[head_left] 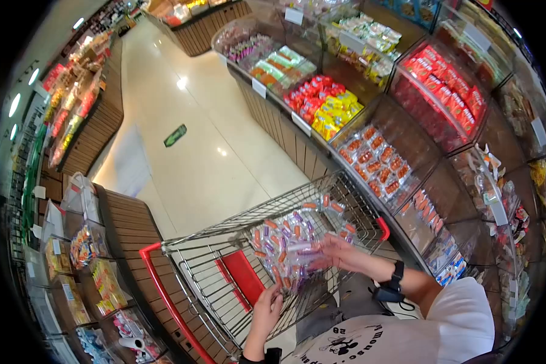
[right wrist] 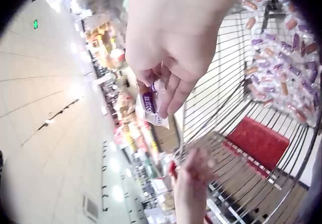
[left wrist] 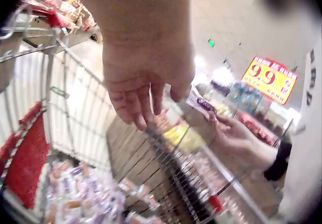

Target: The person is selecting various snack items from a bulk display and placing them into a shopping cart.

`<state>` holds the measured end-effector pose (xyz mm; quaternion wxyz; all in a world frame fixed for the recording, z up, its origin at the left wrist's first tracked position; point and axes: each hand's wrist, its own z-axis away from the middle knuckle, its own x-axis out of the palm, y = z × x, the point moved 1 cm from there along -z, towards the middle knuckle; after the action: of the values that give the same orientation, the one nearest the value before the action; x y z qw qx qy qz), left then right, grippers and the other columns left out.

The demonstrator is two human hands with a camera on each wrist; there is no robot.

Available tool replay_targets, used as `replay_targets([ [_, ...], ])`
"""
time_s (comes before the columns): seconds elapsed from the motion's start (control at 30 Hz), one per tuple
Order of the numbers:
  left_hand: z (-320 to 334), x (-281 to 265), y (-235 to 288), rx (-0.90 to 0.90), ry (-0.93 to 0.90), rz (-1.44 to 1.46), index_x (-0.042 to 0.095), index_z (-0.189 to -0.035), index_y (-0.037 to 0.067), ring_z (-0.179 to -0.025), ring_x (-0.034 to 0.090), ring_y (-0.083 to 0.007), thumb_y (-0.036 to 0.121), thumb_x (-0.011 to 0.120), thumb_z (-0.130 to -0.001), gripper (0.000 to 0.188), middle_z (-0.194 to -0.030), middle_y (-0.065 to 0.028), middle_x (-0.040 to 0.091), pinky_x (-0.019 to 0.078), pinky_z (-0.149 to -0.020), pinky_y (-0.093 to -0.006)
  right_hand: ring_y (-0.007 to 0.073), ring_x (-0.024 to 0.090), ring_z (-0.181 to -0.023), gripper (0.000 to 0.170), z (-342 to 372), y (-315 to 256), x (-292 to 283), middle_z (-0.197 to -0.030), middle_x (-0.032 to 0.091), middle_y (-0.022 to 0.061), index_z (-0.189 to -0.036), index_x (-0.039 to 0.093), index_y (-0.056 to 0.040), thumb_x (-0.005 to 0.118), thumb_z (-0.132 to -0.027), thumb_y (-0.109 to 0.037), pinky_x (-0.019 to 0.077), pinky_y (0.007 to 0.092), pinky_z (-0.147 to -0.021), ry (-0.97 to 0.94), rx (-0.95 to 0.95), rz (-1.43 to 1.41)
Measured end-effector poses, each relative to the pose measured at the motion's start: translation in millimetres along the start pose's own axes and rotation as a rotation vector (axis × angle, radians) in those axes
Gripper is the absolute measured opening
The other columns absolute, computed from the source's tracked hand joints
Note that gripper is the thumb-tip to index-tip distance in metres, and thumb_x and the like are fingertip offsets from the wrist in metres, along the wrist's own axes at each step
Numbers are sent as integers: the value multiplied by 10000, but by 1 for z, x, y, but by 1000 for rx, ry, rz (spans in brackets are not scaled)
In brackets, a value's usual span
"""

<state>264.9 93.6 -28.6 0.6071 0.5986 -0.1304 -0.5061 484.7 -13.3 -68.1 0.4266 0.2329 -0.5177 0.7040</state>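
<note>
My right hand (head_left: 340,252) is over the cart, pinching a small snack packet (right wrist: 148,101) with a purple label and clear edges between thumb and fingers. The same packet (left wrist: 201,103) shows beyond my left hand in the left wrist view. My left hand (head_left: 267,306) hovers at the near side of a heap of snack packets (head_left: 285,242), its fingers (left wrist: 132,106) loosely bent and holding nothing. The heap, purple and orange-brown in clear wrappers, lies in the wire shopping cart (head_left: 218,227). Several loose packets (head_left: 330,204) lie apart from it toward the cart's far end.
A red panel (head_left: 241,279) is fixed inside the cart, whose red handle (head_left: 170,303) is at the left. Candy bins (head_left: 321,106) run along the right, one with orange-brown packets (head_left: 376,161). Another wood-sided display (head_left: 124,242) stands close on the left. Tiled floor (head_left: 194,133) stretches ahead.
</note>
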Motion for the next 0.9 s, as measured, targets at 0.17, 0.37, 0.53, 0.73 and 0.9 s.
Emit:
replay_targets([
  [0.17, -24, -10, 109, 98, 22, 413, 490, -842, -20, -566, 417, -32, 11, 508, -754, 95, -647, 14, 470, 336, -501, -153, 328, 520, -873, 184, 69, -34, 74, -1007, 461, 127, -978, 352, -32, 410, -819, -102, 421, 414, -759, -189, 0, 32],
  [0.37, 8, -22, 190, 361, 100, 526, 472, -727, -11, -571, 425, -29, -9, 504, -754, 42, -680, -14, 494, 346, -515, -146, 180, 535, -725, 107, 107, -79, 129, -834, 501, 86, -756, 442, -7, 499, -777, -96, 435, 299, -685, -195, -286, 590],
  [0.53, 14, -26, 214, 395, 108, 580, 492, -711, 11, -582, 431, -41, 41, 547, -731, 66, -682, -6, 499, 359, -528, -166, 104, 508, -646, 176, 121, -82, 165, -660, 526, 49, -602, 483, -11, 584, -722, -90, 399, 237, -576, -402, -525, 847],
  [0.73, 17, -34, 216, 321, -184, 453, 489, -639, 23, -564, 444, -43, 50, 600, -678, 121, -613, 2, 505, 363, -516, -182, 172, 515, -562, 95, 120, -42, 177, -628, 530, 35, -637, 559, -49, 644, -628, -92, 400, 267, -507, -312, -1260, 1328],
  [0.9, 25, -34, 217, 376, -246, 276, 487, -579, 29, -532, 437, -39, 50, 602, -667, 147, -566, 6, 510, 351, -490, -180, 183, 553, -611, 122, 116, -28, 173, -711, 562, 55, -665, 561, -15, 652, -604, -68, 446, 271, -536, -401, -1544, 1391],
])
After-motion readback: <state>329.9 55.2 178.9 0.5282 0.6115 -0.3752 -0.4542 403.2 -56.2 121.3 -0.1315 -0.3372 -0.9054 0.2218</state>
